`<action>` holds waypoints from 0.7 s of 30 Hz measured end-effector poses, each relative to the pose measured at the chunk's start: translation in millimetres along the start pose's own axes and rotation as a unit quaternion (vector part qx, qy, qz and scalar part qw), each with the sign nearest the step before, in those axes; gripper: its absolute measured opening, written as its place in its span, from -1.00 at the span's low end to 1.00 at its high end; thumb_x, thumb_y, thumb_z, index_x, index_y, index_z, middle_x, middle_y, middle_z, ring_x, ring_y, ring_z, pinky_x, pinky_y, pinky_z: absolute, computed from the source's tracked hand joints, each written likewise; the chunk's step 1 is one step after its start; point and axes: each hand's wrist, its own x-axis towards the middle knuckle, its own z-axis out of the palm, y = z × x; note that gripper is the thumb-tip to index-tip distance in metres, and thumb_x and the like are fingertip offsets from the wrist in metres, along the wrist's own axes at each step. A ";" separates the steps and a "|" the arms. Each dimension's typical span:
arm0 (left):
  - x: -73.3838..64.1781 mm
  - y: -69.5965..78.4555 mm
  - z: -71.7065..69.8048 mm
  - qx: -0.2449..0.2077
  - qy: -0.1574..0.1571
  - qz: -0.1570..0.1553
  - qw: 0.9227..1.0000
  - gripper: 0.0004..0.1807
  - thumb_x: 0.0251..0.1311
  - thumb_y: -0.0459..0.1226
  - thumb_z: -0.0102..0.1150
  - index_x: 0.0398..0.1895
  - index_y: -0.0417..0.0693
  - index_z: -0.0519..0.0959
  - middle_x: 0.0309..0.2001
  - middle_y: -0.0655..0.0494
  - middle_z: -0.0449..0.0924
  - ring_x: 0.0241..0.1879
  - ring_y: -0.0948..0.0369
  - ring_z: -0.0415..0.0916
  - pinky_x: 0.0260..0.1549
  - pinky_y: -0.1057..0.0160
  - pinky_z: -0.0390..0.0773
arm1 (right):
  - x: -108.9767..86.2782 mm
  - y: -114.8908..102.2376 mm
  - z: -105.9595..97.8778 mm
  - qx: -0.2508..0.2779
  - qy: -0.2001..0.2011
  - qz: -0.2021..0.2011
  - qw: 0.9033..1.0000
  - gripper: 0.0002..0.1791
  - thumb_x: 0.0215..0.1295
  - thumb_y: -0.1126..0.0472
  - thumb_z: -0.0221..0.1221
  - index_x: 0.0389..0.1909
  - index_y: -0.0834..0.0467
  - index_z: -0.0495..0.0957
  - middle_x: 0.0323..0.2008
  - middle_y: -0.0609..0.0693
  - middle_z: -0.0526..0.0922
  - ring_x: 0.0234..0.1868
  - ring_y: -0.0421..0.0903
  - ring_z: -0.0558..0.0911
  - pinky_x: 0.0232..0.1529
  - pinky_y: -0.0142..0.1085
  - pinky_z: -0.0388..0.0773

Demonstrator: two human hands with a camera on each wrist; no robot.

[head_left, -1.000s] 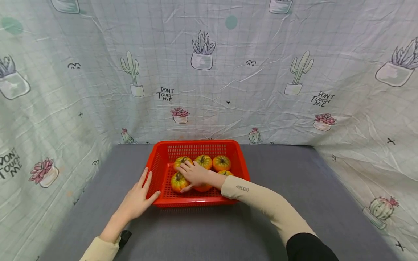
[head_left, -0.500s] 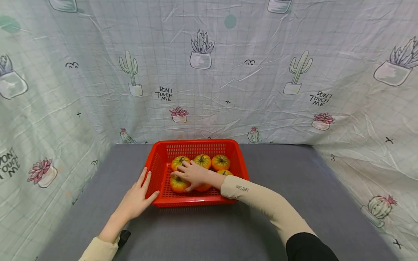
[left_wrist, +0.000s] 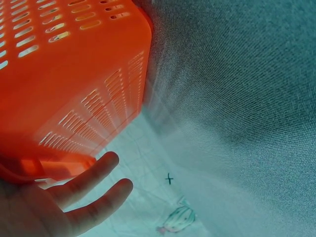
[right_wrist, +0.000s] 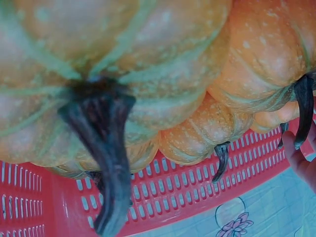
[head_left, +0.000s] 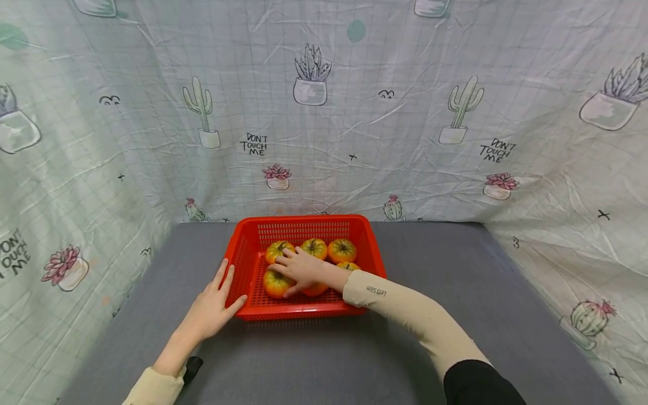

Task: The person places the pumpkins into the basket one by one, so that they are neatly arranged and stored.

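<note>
Small orange-green pumpkins fill much of a red plastic basket [head_left: 298,312]. My right hand [head_left: 304,269] reaches in from the right, fingers spread over the front-left pumpkin [head_left: 275,286], thumb along its right side. Behind its fingertips is the back-left pumpkin [head_left: 279,251]; under the palm, a front-middle pumpkin [head_left: 315,290] is mostly hidden. In the right wrist view, fingertips [right_wrist: 300,160] show beside a dark stem [right_wrist: 303,111]. My left hand [head_left: 210,308] lies against the basket's left side, fingers fairly straight and thumb at the front-left corner.
Two more pumpkins sit along the back, one in the middle [head_left: 315,247] and one at the right [head_left: 342,251]; another [head_left: 348,265] peeks out behind the right wrist. The basket stands on a grey table [head_left: 430,264], before a cactus-print curtain [head_left: 349,129].
My right hand's fingers spread farther left over the front-left pumpkin, then drew in slightly. The left hand keeps its place on the basket. The head view has shifted slightly.
</note>
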 end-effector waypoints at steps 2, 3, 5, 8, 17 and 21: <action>0.3 -0.3 0.2 -0.001 0.000 0.001 1.000 -0.14 0.15 0.12 -0.09 0.34 -0.29 0.00 0.40 -0.17 -0.20 0.08 -0.27 0.28 -0.09 -0.21 0.35 | -0.4 0.7 0.1 0.001 -0.003 0.001 1.000 -0.12 0.04 -0.39 -0.03 0.33 -0.04 0.05 0.28 -0.08 0.22 0.24 -0.03 0.20 0.17 -0.01 0.24; 0.4 -0.6 0.4 -0.001 0.000 0.002 1.000 -0.15 0.15 0.10 -0.07 0.34 -0.29 0.00 0.40 -0.17 -0.20 0.08 -0.27 0.28 -0.08 -0.21 0.34 | -1.1 0.8 -0.4 0.003 -0.003 0.001 1.000 -0.11 0.03 -0.39 -0.02 0.34 -0.04 0.04 0.29 -0.08 0.21 0.24 -0.02 0.19 0.17 -0.01 0.23; 0.9 -1.1 0.7 0.000 0.000 0.004 1.000 -0.16 0.15 0.07 -0.05 0.33 -0.30 0.00 0.40 -0.17 -0.20 0.08 -0.26 0.27 -0.08 -0.21 0.34 | -3.0 1.2 -1.0 0.011 -0.005 0.001 1.000 -0.08 0.01 -0.39 0.00 0.35 -0.03 0.02 0.30 -0.07 0.19 0.25 -0.02 0.18 0.18 -0.01 0.23; 1.6 -1.5 0.0 0.001 0.000 0.006 1.000 -0.17 0.15 0.04 -0.02 0.33 -0.30 0.01 0.40 -0.18 -0.19 0.08 -0.26 0.27 -0.08 -0.20 0.35 | -6.8 2.7 -2.5 0.019 -0.002 0.003 1.000 -0.04 -0.01 -0.38 0.03 0.36 -0.02 -0.03 0.31 -0.06 0.18 0.25 -0.02 0.18 0.17 -0.02 0.24; 0.8 -1.1 -0.3 0.005 0.000 0.006 1.000 -0.16 0.14 0.05 -0.02 0.33 -0.31 0.01 0.39 -0.19 -0.17 0.10 -0.24 0.27 -0.11 -0.18 0.38 | -28.6 9.8 -19.8 0.041 0.018 0.020 0.999 -0.12 0.06 -0.35 0.00 0.37 -0.08 -0.03 0.28 -0.09 0.26 0.17 -0.04 0.25 0.05 -0.10 0.31; 0.4 -0.5 0.2 0.003 0.005 0.007 1.000 -0.15 0.14 0.08 -0.04 0.33 -0.30 0.01 0.39 -0.18 -0.17 0.11 -0.23 0.28 -0.10 -0.16 0.39 | -44.2 14.8 -31.7 0.037 0.025 0.026 0.999 -0.17 0.11 -0.33 -0.03 0.35 -0.08 0.01 0.27 -0.10 0.27 0.12 -0.07 0.27 0.03 -0.12 0.32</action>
